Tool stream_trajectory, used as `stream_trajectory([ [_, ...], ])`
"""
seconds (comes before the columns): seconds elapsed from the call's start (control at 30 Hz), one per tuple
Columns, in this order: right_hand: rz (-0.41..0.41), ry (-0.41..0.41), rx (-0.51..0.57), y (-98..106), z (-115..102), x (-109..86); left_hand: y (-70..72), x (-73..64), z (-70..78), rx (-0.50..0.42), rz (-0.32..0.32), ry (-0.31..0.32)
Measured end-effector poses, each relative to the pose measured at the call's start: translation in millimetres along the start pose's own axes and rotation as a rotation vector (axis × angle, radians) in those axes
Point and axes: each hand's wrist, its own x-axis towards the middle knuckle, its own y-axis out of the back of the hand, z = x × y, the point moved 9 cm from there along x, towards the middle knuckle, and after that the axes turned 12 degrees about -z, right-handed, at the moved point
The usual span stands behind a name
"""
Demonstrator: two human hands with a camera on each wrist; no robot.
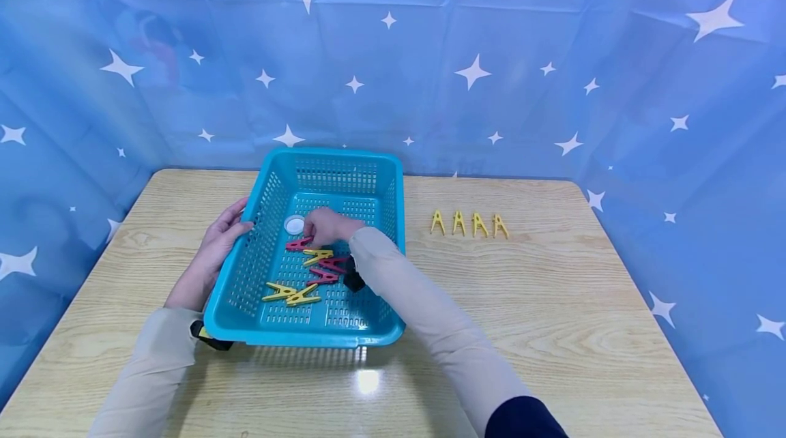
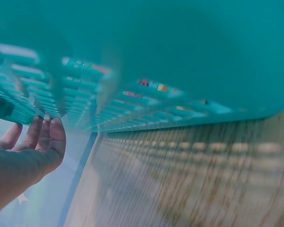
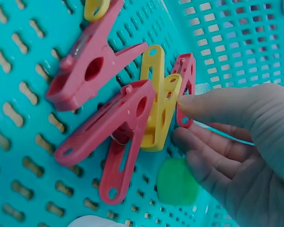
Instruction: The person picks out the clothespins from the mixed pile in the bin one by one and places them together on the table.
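A blue-green plastic basket [image 1: 228, 337] stands on the table with red and yellow clothespins inside. My left hand [image 1: 220, 240] grips its left rim from outside; in the left wrist view the fingertips [image 2: 57, 127] meet the perforated side. Reaching into the basket, my right hand [image 1: 328, 225] pinches a red clothespin [image 3: 184, 71] between thumb and fingers at one leg. Right beside it lies a yellow clothespin [image 3: 153, 66], then two more red clothespins [image 3: 92, 61]. Two other yellow clothespins [image 1: 303, 296] sit nearer the basket's front.
A white round lid-like piece [image 1: 294, 224] lies in the basket left of the right hand. The right wrist view also shows a green rounded object [image 3: 177, 182] below the fingers. Several yellow clothespins [image 1: 458, 222] stand in a row on the wooden table [image 1: 540, 301], right of the basket.
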Motion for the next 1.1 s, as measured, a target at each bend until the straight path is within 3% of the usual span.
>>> stream_trajectory([
  [0.2,-0.011,-0.013,0.002,-1.1,1.2,0.2,-1.0,0.7,0.9,-0.03,-0.001,-0.018],
  [0.4,0.036,0.002,-0.035,-0.3,-0.6,1.9,-0.9,0.5,0.5,-0.016,0.001,-0.015],
  [0.87,0.087,-0.066,-0.056,-2.4,-1.0,7.0,0.4,0.0,-1.2,-0.019,0.006,-0.015],
  [1.1,0.147,-0.163,-0.052,0.0,6.3,6.7,0.6,-0.4,-0.9,0.007,0.009,0.001],
])
